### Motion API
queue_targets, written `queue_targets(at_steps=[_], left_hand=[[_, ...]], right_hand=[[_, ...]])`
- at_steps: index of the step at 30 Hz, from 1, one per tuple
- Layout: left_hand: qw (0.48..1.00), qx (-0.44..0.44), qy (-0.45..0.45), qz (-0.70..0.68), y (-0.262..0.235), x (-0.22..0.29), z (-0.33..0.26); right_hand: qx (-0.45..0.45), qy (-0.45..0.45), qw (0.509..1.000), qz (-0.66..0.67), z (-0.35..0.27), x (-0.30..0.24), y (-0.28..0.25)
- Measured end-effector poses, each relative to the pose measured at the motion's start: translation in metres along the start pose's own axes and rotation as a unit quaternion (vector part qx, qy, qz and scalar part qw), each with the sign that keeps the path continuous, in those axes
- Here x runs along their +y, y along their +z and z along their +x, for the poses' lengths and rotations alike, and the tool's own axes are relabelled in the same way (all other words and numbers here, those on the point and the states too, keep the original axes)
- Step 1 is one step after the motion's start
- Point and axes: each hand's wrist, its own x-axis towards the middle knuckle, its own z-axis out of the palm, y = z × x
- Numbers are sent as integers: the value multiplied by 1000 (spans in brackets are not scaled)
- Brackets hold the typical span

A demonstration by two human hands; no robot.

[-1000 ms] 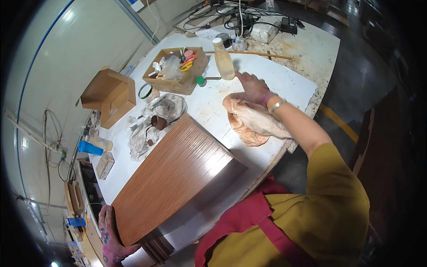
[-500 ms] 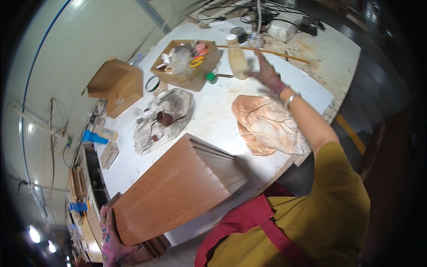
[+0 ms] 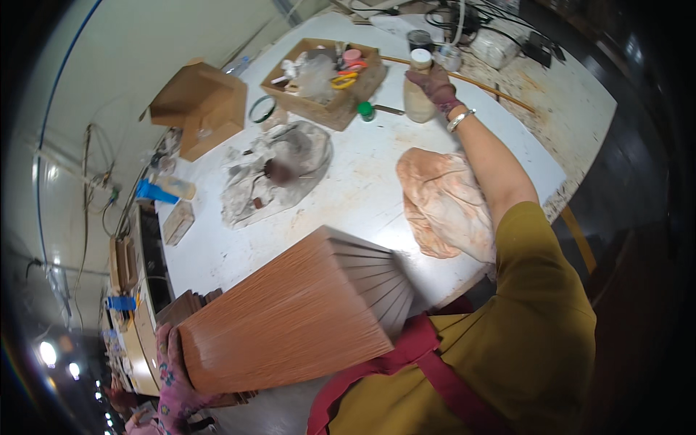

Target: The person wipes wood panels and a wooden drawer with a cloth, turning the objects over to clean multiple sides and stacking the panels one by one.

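Note:
My left hand point(image 3: 174, 377), in a pink flowered glove, grips the left end of a long stack of brown wood-grain boards point(image 3: 283, 319). The stack lies tilted across the front of the table, its slotted end facing right. At the far side my right hand point(image 3: 436, 87), gloved in dark purple, is wrapped round a plastic bottle point(image 3: 419, 105) of cloudy pale liquid with a white cap. The bottle stands upright. Nearer to me than the bottle lies a crumpled, orange-stained cloth point(image 3: 442, 203).
A cardboard box point(image 3: 319, 109) holds scissors, tape and plastic. Left of it sit an open carton point(image 3: 210, 123) and a grey rag point(image 3: 239, 188) bearing a small brown pot point(image 3: 278, 171). A green-capped jar point(image 3: 366, 111), a long stick point(image 3: 500, 90) and cables point(image 3: 493, 18) lie farther back.
My right hand has closed round the bottle, where before it was open beside it. The board stack has turned slightly, its slotted end showing more. The whole view has shifted a little.

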Motion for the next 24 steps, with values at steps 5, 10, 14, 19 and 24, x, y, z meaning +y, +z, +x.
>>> queue_targets(at_steps=[5, 10, 14, 19, 24], left_hand=[[1000, 5, 6, 1, -4, 4, -7], [998, 46, 38, -20, 13, -8, 3], [999, 37, 0, -31, 4, 4, -2], [998, 49, 22, -30, 9, -5, 2], [998, 41, 27, -51, 5, -1, 1]], right_hand=[[-6, -147, 978, -147, -60, -48, -30], [-297, -207, 802, -474, -111, -82, -70], [-476, -111, 636, -597, -153, -75, -76], [-487, -79, 617, -613, -167, -86, -62], [-487, -68, 605, -626, -158, -89, -56]])
